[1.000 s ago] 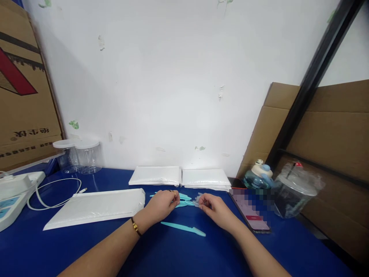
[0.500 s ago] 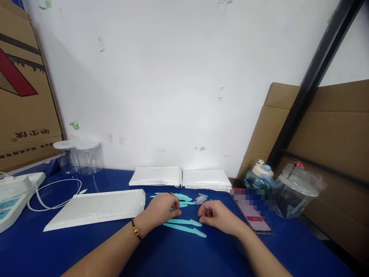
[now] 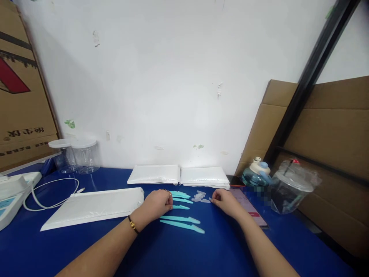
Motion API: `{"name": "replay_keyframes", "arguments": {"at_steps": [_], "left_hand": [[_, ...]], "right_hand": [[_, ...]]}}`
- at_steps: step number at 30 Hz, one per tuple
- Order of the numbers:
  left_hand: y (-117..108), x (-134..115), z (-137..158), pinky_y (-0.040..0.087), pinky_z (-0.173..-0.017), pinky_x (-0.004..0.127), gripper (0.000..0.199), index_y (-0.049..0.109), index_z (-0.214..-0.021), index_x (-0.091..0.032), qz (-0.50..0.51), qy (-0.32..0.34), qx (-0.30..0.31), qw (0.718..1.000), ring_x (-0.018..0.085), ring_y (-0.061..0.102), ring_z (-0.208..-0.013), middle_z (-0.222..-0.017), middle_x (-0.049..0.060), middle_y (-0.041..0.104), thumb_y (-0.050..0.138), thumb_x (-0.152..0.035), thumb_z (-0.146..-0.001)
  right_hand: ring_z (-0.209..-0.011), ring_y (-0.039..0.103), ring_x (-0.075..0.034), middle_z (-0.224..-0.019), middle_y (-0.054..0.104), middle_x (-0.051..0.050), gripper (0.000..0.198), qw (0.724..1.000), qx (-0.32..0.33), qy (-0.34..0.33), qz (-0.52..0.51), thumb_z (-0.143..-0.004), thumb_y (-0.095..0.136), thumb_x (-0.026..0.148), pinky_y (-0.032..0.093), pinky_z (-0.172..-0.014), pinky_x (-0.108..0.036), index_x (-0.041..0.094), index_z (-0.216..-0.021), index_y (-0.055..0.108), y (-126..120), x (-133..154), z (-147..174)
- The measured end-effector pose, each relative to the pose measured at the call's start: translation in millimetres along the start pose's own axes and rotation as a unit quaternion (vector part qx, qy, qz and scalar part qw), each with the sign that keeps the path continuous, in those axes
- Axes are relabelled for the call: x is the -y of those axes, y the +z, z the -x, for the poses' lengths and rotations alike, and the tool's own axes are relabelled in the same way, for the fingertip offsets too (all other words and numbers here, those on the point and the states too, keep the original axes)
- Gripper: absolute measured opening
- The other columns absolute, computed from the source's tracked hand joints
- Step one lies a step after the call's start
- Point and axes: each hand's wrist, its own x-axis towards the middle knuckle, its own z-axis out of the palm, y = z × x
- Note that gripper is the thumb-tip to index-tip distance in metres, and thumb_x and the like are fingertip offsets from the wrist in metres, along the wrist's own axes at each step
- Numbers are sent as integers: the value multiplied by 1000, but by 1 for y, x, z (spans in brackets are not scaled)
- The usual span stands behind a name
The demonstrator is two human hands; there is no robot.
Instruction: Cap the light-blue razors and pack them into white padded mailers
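My left hand has its fingers closed on the handle end of a teal eyebrow razor, whose blade end points right. Two more razors lie nearer me, one of them the front razor. Behind the held one, a group of several teal razors lies partly hidden by my left hand. To the right, my right hand pinches the end of a small translucent blade cap, mostly covered by the fingertips. Several loose blade caps are scattered just left of it.
White padded mailers lie by the wall in a left stack and a right stack; another mailer lies at left. A phone, glass teapot and bagged cup stand right. Clear jars and a cable are left.
My right hand has moved right and away from me to the blade caps and closed on one. My left hand has shifted slightly left, and the razor in it now shows more plainly.
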Motion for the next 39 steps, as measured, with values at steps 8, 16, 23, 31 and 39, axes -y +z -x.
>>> {"name": "replay_keyframes", "arguments": {"at_steps": [8,16,23,31,39], "left_hand": [[2,-4,0,33,-56,23,8,61,-69,-22,8,16,-15,1000,15,55,-66,-72,-1,64,55,-25,-73],[2,-1,-1,35,-54,21,16,60,-78,-20,102,-7,17,995,14,56,-65,-73,0,63,50,-32,-76],[0,-2,-1,37,-55,21,19,60,-80,-18,145,-6,28,989,13,56,-67,-74,0,63,49,-33,-76],[2,-5,-2,35,-55,21,16,60,-78,-19,139,5,25,990,12,54,-64,-71,-1,62,51,-32,-75],[3,0,-4,37,-55,21,18,59,-77,-18,166,2,32,986,13,53,-64,-70,-1,60,51,-34,-74]], "right_hand": [[-52,53,-12,-69,64,0,14,990,-26,-23,-134,-77,54,32,39,-52,-24,19,-74,53,-10,12,6],[-64,61,-15,-69,67,-2,30,920,34,-36,-389,-58,78,38,48,-63,-28,15,-66,60,5,42,16],[-70,66,-20,-71,71,-5,29,906,60,-34,-418,-60,78,38,51,-72,-33,15,-74,68,14,45,15],[-71,67,-21,-71,71,-5,29,910,87,-38,-404,-60,77,38,51,-72,-34,15,-76,68,21,52,17],[-69,67,-20,-70,71,-5,28,907,72,-28,-414,-58,78,36,51,-72,-33,15,-74,69,15,50,18]]}}
